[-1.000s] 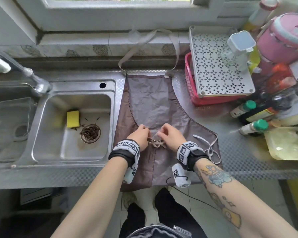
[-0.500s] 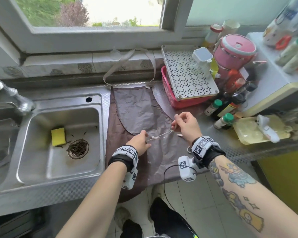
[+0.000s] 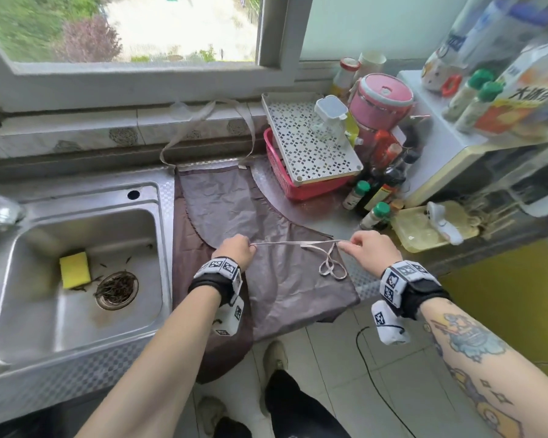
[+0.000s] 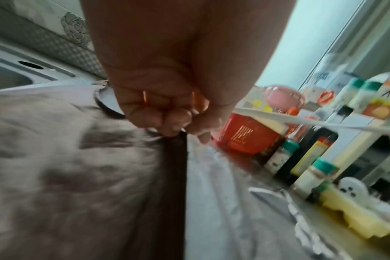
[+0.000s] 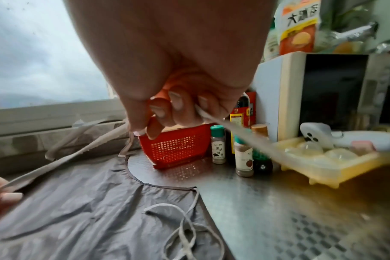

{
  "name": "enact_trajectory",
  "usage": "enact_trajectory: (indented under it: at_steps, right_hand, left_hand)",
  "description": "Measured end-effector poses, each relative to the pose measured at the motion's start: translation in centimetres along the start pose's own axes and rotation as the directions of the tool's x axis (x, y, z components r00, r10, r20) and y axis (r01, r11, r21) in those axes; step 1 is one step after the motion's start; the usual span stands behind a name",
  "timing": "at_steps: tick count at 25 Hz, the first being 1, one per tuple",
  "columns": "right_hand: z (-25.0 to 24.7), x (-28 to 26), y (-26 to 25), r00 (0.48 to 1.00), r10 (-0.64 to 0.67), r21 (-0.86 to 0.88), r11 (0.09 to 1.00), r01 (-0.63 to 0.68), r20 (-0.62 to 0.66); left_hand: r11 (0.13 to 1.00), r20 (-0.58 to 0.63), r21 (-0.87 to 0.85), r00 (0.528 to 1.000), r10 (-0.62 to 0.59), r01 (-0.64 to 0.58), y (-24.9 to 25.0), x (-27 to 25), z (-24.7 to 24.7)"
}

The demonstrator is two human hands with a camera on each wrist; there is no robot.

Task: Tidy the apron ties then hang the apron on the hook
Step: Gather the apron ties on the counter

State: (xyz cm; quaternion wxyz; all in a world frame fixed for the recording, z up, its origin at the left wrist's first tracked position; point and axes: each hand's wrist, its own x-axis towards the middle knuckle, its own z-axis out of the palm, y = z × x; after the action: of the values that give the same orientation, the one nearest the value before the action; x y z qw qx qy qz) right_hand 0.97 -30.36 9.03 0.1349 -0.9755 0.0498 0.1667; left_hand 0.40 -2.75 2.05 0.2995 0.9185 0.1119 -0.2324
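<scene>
A brown-grey apron lies flat on the steel counter, its lower part hanging over the front edge. Its neck loop rests against the tiled wall under the window. A pale tie is stretched taut between my hands above the apron. My left hand pinches one end; in the left wrist view its fingers are curled tight. My right hand grips the other end, seen as a band in the right wrist view. The other tie lies in loose loops on the apron's right edge. No hook is in view.
A steel sink with a yellow sponge lies to the left. A red basket topped by a white perforated tray, bottles, a pink pot and a yellow ice tray crowd the counter's right side.
My hands have moved apart from the apron's middle, the right one going far to the right, drawing the tie out straight between them. The head view has tilted up and turned right.
</scene>
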Motion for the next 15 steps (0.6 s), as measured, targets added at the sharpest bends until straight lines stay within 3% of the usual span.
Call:
enact_trajectory:
  at_steps: [2, 4, 7, 8, 9, 11, 13, 15]
  right_hand:
    - [0.5, -0.1, -1.1, 0.999, -0.026, 0.089, 0.996, 0.024, 0.019]
    - [1.5, -0.4, -2.9, 0.987, -0.110, 0.227, 0.971, 0.081, 0.117]
    - [2.7, -0.4, -4.2, 0.938, -0.210, 0.591, 0.807, 0.006, 0.277]
    - [3.2, 0.7, -3.8, 0.947, -0.173, 0.587, 0.809, -0.020, 0.270]
    - [3.6, 1.8, -3.2, 0.963, -0.110, 0.498, 0.866, -0.028, 0.244]
    - [4.8, 4.1, -1.7, 0.983, 0.068, 0.180, 0.979, -0.099, 0.171]
    - [6.3, 5.7, -0.7, 0.964, 0.227, 0.096, 0.966, -0.242, 0.142]
    - [7.5, 7.2, -0.4, 0.934, 0.331, 0.135, 0.928, -0.348, 0.136]
  left_hand:
    - [0.992, -0.010, -0.100, 0.997, 0.075, -0.076, 2.2, -0.4, -0.4]
    - [0.979, -0.030, -0.140, 0.989, 0.145, -0.148, 4.3, -1.3, -0.5]
    - [0.964, -0.078, -0.115, 0.970, 0.230, -0.238, 5.7, -2.2, -0.8]
    - [0.963, -0.097, -0.120, 0.968, 0.232, -0.243, 5.4, -2.1, -1.0]
    - [0.965, -0.116, -0.128, 0.970, 0.215, -0.229, 4.7, -2.0, -1.2]
    - [0.981, -0.136, -0.104, 0.979, 0.150, -0.165, 2.7, -1.7, -1.5]
    - [0.995, -0.097, -0.050, 0.992, 0.085, -0.090, 0.7, -1.8, -1.4]
    - [0.997, -0.044, -0.061, 0.998, 0.034, -0.037, -0.8, -1.9, -1.1]
